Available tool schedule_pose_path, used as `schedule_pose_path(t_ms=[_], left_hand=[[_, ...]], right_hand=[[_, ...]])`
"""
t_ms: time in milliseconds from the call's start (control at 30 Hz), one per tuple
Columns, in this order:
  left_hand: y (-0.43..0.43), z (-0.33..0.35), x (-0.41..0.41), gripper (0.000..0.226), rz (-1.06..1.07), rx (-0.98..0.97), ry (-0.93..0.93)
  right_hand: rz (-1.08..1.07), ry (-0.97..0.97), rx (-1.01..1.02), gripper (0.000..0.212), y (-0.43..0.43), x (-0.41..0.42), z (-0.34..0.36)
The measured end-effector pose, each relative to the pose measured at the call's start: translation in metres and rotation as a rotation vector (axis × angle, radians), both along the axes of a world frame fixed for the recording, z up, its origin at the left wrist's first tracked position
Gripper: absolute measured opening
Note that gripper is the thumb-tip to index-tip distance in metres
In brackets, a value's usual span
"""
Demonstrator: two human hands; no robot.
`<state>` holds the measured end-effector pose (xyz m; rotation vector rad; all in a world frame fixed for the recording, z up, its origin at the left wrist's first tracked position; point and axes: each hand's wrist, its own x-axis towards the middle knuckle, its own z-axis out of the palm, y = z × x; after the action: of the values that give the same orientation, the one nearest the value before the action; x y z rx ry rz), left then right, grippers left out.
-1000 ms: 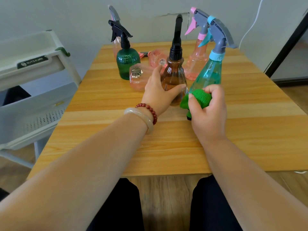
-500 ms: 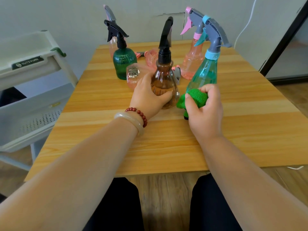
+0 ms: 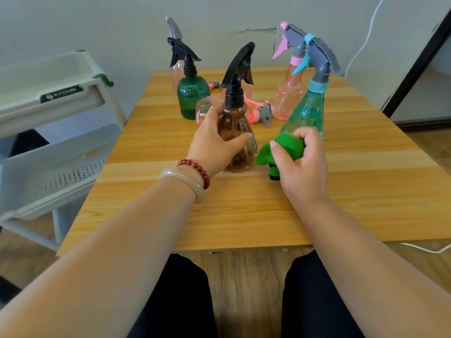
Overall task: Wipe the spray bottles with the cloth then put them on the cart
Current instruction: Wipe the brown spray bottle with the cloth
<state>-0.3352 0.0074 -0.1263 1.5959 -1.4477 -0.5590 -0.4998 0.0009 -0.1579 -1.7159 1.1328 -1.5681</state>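
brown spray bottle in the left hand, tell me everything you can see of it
The translucent brown plastic spray bottle has a pear-shaped, ribbed body and a black trigger head with its nozzle tilted up. It stands upright on the light wooden table. The left hand grips its body from the left, thumb across the front.

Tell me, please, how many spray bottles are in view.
7, I think: brown bottle in left hand; teal bottle by right hand; green bottle, left pink bottle, right pink bottle upright behind; two lying pink bottles, partly hidden.
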Motion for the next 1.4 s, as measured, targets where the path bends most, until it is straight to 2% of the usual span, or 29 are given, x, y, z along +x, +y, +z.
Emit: schedule_pose_path(t_ms=[67,267,400,600,700,833,900,1000,1167,1300,1400], left_hand=[[0.003,-0.002,0.005,0.064,-0.006,-0.002,0.008],[0.022,-0.011,0.028,0.062,-0.031,-0.023,0.091],[0.025,-0.017,0.035,0.071,0.040,-0.108,-0.012],[0.031,-0.026,0.040,0.055,0.033,-0.171,0.058],[0.034,-0.030,0.041,0.053,0.006,-0.199,0.071],[0.033,-0.035,0.040,0.066,-0.062,-0.218,0.060],[0.033,-0.036,0.040,0.068,-0.070,-0.210,0.067],[0.031,-0.039,0.043,0.073,-0.073,-0.218,0.061],[0.031,-0.040,0.044,0.071,-0.070,-0.241,0.071],[0.034,-0.034,0.043,0.067,-0.058,-0.221,0.137],[0.035,-0.012,0.043,0.061,0.045,-0.290,0.169]], right_hand=[[0.000,-0.041,0.040,0.032,0.003,0.001,0.004],[0.056,-0.042,0.030,0.028,0.012,0.017,0.016],[0.055,-0.019,-0.048,0.026,0.013,0.033,0.020],[0.025,0.025,-0.133,0.024,0.009,0.050,0.023],[0.019,0.042,-0.255,0.024,0.005,0.059,0.028],[-0.043,0.131,-0.526,0.014,-0.004,0.072,0.034],[-0.069,0.174,-0.581,0.012,-0.007,0.079,0.032],[-0.069,0.191,-0.550,0.015,-0.005,0.084,0.024],[0.098,0.167,-0.384,0.028,0.006,0.076,0.011],[0.025,0.161,-0.343,0.025,0.000,0.062,0.010],[-0.073,0.095,-0.437,0.022,-0.004,0.052,0.025]])
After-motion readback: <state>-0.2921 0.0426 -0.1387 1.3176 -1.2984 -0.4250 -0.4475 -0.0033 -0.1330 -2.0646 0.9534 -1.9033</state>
